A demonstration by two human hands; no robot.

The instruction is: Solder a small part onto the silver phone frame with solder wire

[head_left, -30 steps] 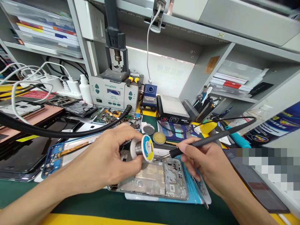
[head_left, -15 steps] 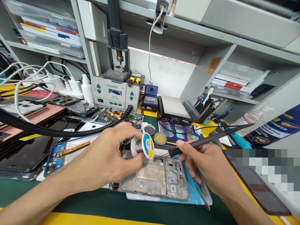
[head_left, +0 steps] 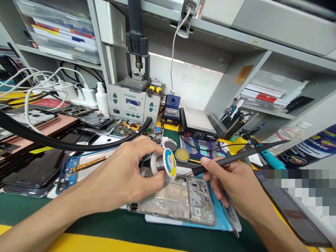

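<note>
My left hand point(head_left: 126, 175) is closed around a spool of solder wire point(head_left: 165, 163) with a blue and yellow label, held just above an opened phone frame point(head_left: 181, 203). My right hand point(head_left: 233, 185) grips a black soldering iron point(head_left: 231, 160) like a pen. Its tip points left and down and sits close to the spool, over the top edge of the phone frame. The phone frame lies on a light blue mat point(head_left: 217, 217) on the green bench.
A hot-air rework station point(head_left: 133, 101) stands behind, its black hose point(head_left: 65, 145) curving across the left. A small blue soldering station point(head_left: 170, 110), a heating plate point(head_left: 196, 126), round tins point(head_left: 182, 154), dismantled phones point(head_left: 39, 168) and white cables point(head_left: 31, 87) crowd the bench.
The view has shifted a little, so everything sits slightly further right in the frame. Both hands keep the same hold, with the iron tip still beside the spool.
</note>
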